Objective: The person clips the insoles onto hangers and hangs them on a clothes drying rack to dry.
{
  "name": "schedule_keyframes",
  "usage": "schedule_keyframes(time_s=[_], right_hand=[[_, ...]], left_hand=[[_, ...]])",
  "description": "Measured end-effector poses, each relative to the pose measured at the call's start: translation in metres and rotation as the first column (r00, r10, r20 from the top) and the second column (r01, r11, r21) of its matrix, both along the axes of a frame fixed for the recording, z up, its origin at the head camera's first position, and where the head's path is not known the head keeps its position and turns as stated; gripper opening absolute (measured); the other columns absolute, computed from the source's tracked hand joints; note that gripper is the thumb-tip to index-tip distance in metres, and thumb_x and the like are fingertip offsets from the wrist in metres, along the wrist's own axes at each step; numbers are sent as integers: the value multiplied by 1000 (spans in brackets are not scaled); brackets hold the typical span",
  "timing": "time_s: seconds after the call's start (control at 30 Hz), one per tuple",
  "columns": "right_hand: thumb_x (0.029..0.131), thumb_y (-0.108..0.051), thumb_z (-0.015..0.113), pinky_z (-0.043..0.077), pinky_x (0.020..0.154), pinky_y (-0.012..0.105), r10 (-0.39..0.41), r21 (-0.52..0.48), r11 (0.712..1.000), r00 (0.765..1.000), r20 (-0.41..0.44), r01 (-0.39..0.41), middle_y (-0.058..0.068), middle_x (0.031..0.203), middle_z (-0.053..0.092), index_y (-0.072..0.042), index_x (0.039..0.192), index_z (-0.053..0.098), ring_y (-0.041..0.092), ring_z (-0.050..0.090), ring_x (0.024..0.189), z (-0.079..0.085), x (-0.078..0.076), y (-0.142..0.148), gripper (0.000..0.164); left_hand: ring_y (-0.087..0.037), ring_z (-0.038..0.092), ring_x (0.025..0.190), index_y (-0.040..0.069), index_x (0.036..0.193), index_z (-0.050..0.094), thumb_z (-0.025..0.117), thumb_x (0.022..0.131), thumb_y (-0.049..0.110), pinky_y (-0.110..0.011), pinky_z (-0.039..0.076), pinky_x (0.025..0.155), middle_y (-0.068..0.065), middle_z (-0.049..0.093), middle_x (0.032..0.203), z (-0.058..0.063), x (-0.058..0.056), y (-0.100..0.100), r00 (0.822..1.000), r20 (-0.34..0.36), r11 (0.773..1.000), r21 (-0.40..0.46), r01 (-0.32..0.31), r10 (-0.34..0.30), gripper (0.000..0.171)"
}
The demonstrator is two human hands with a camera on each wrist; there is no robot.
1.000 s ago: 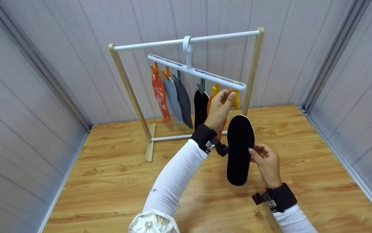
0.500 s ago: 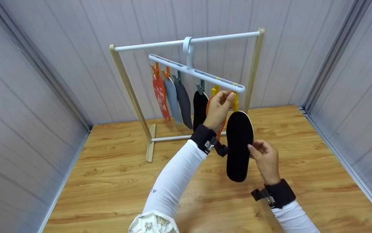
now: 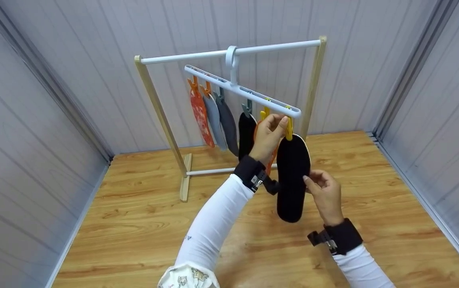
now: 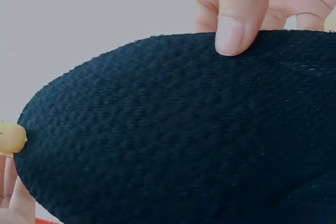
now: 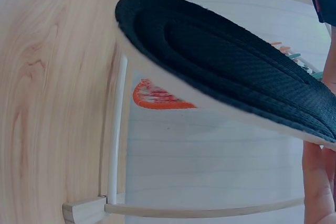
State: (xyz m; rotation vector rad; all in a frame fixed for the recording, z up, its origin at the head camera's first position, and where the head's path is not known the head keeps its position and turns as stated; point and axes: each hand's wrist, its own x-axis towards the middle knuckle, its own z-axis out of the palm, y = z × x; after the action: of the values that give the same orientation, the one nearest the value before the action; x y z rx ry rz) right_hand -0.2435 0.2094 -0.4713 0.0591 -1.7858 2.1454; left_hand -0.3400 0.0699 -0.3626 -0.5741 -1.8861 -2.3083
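Note:
My left hand (image 3: 268,138) pinches a yellow clothespin (image 3: 289,130) at the near right end of the white hanger (image 3: 263,97). The clothespin's tip (image 4: 11,138) sits right at the end of a black insole (image 3: 292,180), overlapping its edge. Thumb and fingers of my right hand (image 3: 326,198) pinch this insole by its right side, about halfway along. Its pale underside edge shows in the right wrist view. Behind my left hand, another yellow clip (image 3: 264,114) bears an orange-red insole (image 3: 272,162), mostly hidden.
A wooden rack with a white top rod (image 3: 189,56) carries the hanger. Farther left hang a red patterned insole (image 3: 201,118), a light grey one (image 3: 214,122), a dark grey one (image 3: 228,128) and a black one (image 3: 246,132). Panel walls surround the wooden floor (image 3: 141,236).
My right hand has raised the black insole until its upper end meets the yellow clothespin. The hanger's right end has swung slightly left and lower, my left hand following it.

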Motion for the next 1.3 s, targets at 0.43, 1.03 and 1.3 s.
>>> schedule_keyframes(time_s=[0.43,1.03,1.3], right_hand=[[84,6,64,55,60,25,28,-30,999,1000,-13,-28,10,86,59,13,100,57,12,61,69,-3,-3,1,19],[90,4,55,50,78,22,-46,-106,993,994,100,57,11,114,55,6,125,49,23,53,104,-21,8,4,36],[90,5,56,49,83,22,-7,-160,987,996,85,20,14,121,51,9,125,46,23,52,106,-31,13,-10,37]], left_hand=[[-8,52,85,-9,119,52,50,97,8,-21,46,77,-3,58,98,-3,5,-2,999,31,998,-64,-11,13,28],[-16,55,116,-5,128,53,51,98,13,-27,44,97,-14,56,130,-19,8,2,1000,-30,999,-38,-7,6,35],[-13,57,107,-4,131,51,54,95,4,-29,46,94,-16,58,124,-28,8,4,997,-67,996,74,-41,46,37]])
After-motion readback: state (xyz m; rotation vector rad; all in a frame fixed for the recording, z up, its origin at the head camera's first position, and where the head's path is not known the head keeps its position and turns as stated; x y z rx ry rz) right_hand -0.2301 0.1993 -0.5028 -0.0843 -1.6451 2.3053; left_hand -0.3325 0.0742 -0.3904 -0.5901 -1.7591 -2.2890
